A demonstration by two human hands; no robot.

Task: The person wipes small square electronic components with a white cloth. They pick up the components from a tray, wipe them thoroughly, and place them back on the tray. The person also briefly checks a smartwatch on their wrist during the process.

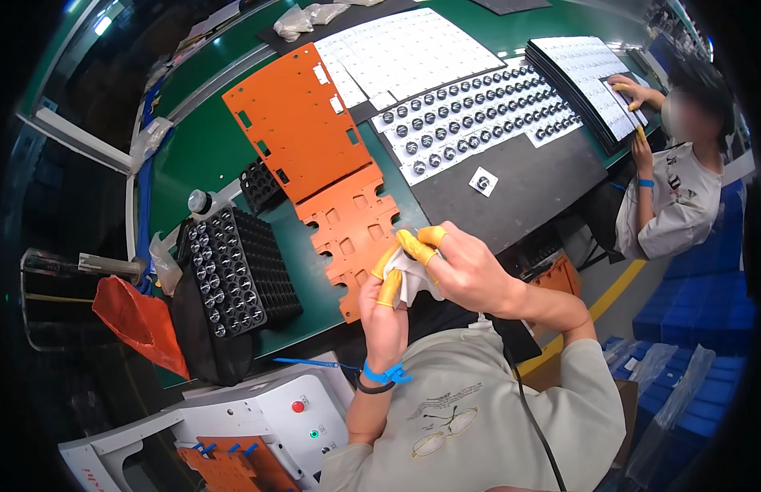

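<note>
Pinching a crumpled white cloth (410, 277) between the narrowed left hand (386, 320) and right hand (469, 275), with yellow-covered fingertips (389, 289), near a notched flat orange plate (360, 223) beyond the left hand, with a black tray (274, 271) of clear round lenses (210, 267) farther left on the green bench (183, 176).

The white cloth (412, 277) looks soft and matt, the yellow finger covers (415, 245) thin and rubbery. The orange panel (294, 123) seems smooth, matt plastic. The black tray (268, 262) looks like moulded plastic; its clear pieces (206, 254) are glossy. The green desk (181, 174) has a smooth sheen.
</note>
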